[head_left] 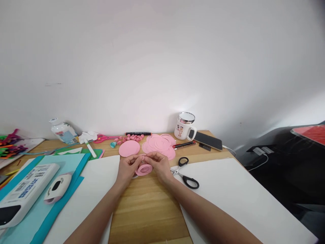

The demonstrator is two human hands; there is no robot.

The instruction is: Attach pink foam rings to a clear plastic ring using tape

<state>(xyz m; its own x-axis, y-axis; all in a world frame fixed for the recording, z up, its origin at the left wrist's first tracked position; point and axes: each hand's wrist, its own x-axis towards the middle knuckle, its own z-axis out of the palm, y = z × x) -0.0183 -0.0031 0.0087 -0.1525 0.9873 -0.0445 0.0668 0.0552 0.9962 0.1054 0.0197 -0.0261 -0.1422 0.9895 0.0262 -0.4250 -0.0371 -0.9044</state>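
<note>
Between my two hands hangs a pink paper spiral (144, 169), its loops curling down just over the wooden table. My left hand (128, 166) pinches its upper edge from one side with thumb and forefinger. From the other side my right hand (160, 164) pinches the same edge, the fingertips of both hands close together. Just behind them lies a pink paper circle (129, 148), and to its right a loose pile of pink paper circles (158, 144). Black-handled scissors (186, 175) lie spread beside my right wrist.
Small rolled pink paper pieces (132, 138) lie near the wall. A white mug (185, 127) and a phone (207, 140) stand back right. White paper sheets (228, 189) flank my arms. At left are a glue stick (90, 149), a bottle (63, 130) and a white boxy device (27, 193).
</note>
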